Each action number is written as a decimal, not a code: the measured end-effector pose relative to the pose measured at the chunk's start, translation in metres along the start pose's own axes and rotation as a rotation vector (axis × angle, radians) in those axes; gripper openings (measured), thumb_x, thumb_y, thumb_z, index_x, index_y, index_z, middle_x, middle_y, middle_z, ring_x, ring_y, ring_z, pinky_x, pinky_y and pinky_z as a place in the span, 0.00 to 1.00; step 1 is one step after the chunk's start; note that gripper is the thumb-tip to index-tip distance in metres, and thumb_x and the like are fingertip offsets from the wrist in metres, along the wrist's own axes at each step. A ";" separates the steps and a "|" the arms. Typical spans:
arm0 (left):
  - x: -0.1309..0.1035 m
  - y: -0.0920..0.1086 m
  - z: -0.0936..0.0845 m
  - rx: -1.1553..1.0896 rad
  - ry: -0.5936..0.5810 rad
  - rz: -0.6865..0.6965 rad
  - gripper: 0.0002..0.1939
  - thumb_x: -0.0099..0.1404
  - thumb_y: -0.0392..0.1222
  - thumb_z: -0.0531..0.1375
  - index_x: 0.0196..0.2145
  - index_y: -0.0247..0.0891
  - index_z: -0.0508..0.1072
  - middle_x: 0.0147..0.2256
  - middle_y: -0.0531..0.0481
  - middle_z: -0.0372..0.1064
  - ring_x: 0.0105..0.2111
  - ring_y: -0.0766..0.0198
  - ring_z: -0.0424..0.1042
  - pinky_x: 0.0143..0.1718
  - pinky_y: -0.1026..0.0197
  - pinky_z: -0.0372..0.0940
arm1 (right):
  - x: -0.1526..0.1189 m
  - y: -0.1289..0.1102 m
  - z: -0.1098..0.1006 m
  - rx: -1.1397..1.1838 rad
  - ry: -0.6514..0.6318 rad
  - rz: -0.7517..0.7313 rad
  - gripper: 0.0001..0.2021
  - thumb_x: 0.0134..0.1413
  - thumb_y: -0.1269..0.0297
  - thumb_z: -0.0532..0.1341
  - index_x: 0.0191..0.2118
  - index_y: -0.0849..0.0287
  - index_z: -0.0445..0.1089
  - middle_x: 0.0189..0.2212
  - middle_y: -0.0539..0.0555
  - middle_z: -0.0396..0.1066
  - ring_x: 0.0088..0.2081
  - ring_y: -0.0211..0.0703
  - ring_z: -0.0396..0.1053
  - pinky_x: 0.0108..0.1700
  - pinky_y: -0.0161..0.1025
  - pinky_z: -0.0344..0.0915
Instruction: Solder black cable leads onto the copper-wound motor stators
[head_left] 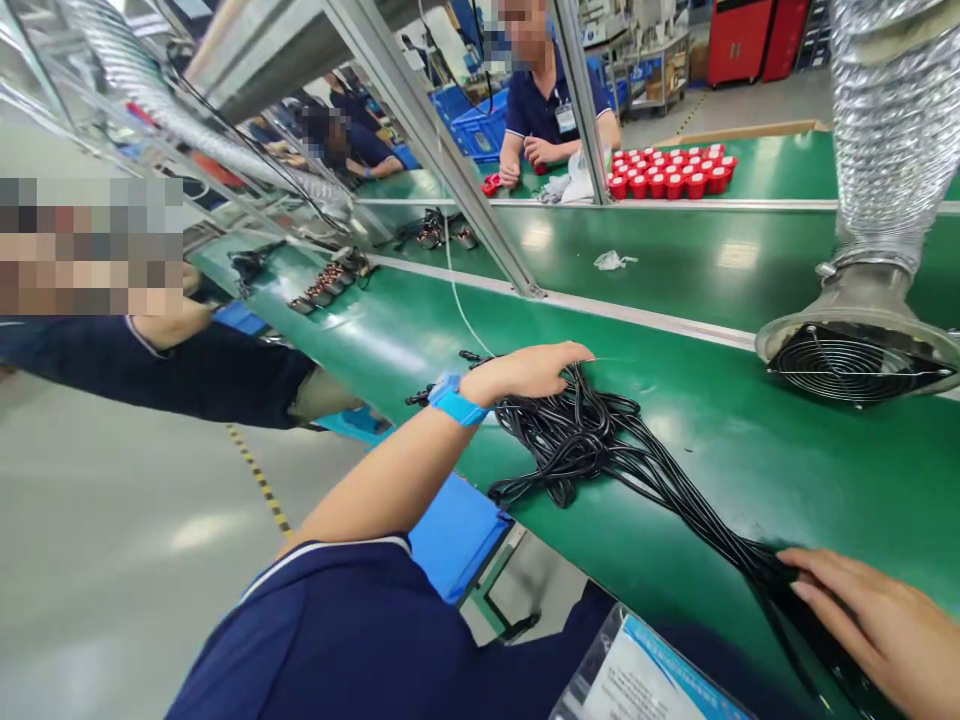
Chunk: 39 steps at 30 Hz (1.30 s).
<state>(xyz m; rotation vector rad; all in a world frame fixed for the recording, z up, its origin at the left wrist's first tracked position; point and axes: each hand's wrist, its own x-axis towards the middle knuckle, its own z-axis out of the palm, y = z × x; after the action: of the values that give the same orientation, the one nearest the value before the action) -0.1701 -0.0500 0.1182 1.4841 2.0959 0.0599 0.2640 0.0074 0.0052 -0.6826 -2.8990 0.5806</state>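
Observation:
A tangled bundle of black cables (pixel 577 440) lies on the green work surface, its strands running together toward the lower right. My left hand (pixel 536 370), with a blue band at the wrist, is at the far end of the bundle, its fingers bent down over the cables; the fingertips are partly hidden. At the lower right, my right hand (pixel 870 620) has its fingers closed along the gathered strands. Some cable ends with black plugs stick out behind my left wrist.
A fan (pixel 825 365) on a silver duct (pixel 889 130) stands at the right. A metal post (pixel 465 170) rises behind the cables. Copper-wound parts (pixel 326 285) lie at the left, near a co-worker's arm (pixel 150 365). Across the line, another person sits by red cups (pixel 671 175).

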 end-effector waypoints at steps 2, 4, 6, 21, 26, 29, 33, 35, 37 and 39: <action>0.001 -0.013 0.006 0.158 -0.051 0.008 0.30 0.58 0.29 0.57 0.58 0.41 0.65 0.61 0.45 0.61 0.50 0.58 0.71 0.48 0.60 0.64 | 0.011 -0.011 0.003 0.013 -0.022 -0.037 0.17 0.64 0.53 0.50 0.49 0.48 0.73 0.44 0.48 0.77 0.40 0.45 0.78 0.39 0.41 0.78; 0.005 -0.020 0.014 0.398 -0.100 0.075 0.30 0.59 0.30 0.56 0.59 0.41 0.63 0.63 0.44 0.58 0.50 0.56 0.71 0.48 0.58 0.64 | 0.021 -0.018 0.003 -0.007 -0.025 -0.058 0.18 0.64 0.53 0.50 0.50 0.48 0.72 0.44 0.48 0.77 0.41 0.46 0.78 0.39 0.43 0.79; 0.007 -0.024 0.017 0.600 -0.103 0.157 0.22 0.64 0.34 0.54 0.56 0.36 0.65 0.58 0.41 0.64 0.48 0.55 0.72 0.46 0.58 0.65 | 0.027 -0.020 0.002 -0.052 -0.010 -0.076 0.18 0.64 0.53 0.49 0.50 0.48 0.72 0.45 0.48 0.77 0.42 0.48 0.78 0.40 0.47 0.79; -0.112 -0.012 0.075 0.704 -0.209 -0.054 0.31 0.63 0.42 0.60 0.61 0.30 0.57 0.58 0.32 0.61 0.40 0.50 0.76 0.35 0.54 0.70 | 0.031 -0.016 0.003 -0.100 0.006 -0.127 0.18 0.64 0.51 0.49 0.54 0.46 0.67 0.46 0.49 0.76 0.44 0.52 0.76 0.44 0.55 0.77; -0.116 -0.021 0.071 0.708 -0.122 0.040 0.14 0.66 0.29 0.47 0.43 0.34 0.69 0.39 0.44 0.73 0.36 0.59 0.76 0.33 0.60 0.69 | 0.064 -0.037 -0.020 0.104 -0.039 -0.078 0.17 0.65 0.52 0.49 0.52 0.47 0.68 0.48 0.52 0.74 0.47 0.49 0.74 0.48 0.51 0.74; -0.125 -0.018 0.036 0.813 0.107 0.096 0.13 0.66 0.32 0.48 0.42 0.38 0.69 0.38 0.47 0.74 0.36 0.59 0.75 0.31 0.61 0.68 | 0.094 -0.055 -0.025 0.280 -0.001 0.033 0.23 0.63 0.50 0.51 0.60 0.53 0.61 0.58 0.57 0.66 0.57 0.51 0.67 0.58 0.53 0.67; -0.126 0.008 -0.020 1.044 0.388 0.146 0.19 0.70 0.38 0.41 0.45 0.41 0.71 0.37 0.48 0.73 0.36 0.57 0.74 0.27 0.60 0.65 | 0.135 -0.080 -0.022 0.712 -0.089 0.057 0.35 0.56 0.53 0.59 0.66 0.57 0.49 0.63 0.60 0.59 0.61 0.51 0.61 0.62 0.51 0.60; -0.115 0.025 -0.043 1.132 0.442 0.105 0.23 0.71 0.39 0.38 0.45 0.39 0.72 0.36 0.46 0.72 0.37 0.54 0.74 0.27 0.58 0.66 | 0.145 -0.087 -0.021 0.943 -0.222 0.024 0.31 0.56 0.55 0.59 0.62 0.59 0.55 0.48 0.59 0.71 0.49 0.47 0.70 0.52 0.46 0.67; -0.098 0.037 -0.060 1.178 0.460 0.032 0.26 0.72 0.39 0.36 0.47 0.35 0.71 0.38 0.44 0.71 0.41 0.51 0.73 0.30 0.55 0.69 | 0.141 -0.087 -0.022 1.098 -0.356 0.071 0.24 0.57 0.55 0.58 0.56 0.61 0.62 0.33 0.53 0.72 0.36 0.41 0.70 0.42 0.40 0.68; -0.076 0.039 -0.067 1.165 0.458 0.011 0.27 0.73 0.39 0.34 0.51 0.34 0.70 0.43 0.42 0.71 0.46 0.48 0.71 0.36 0.49 0.71 | 0.126 -0.080 -0.024 1.165 -0.411 0.172 0.20 0.59 0.56 0.55 0.52 0.62 0.65 0.28 0.50 0.68 0.31 0.36 0.67 0.37 0.36 0.66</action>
<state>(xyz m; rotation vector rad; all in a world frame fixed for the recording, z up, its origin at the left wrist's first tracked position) -0.1506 -0.0828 0.2195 2.2523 2.6325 -1.0785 0.1235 0.0063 0.0608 -0.6194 -2.1260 2.3197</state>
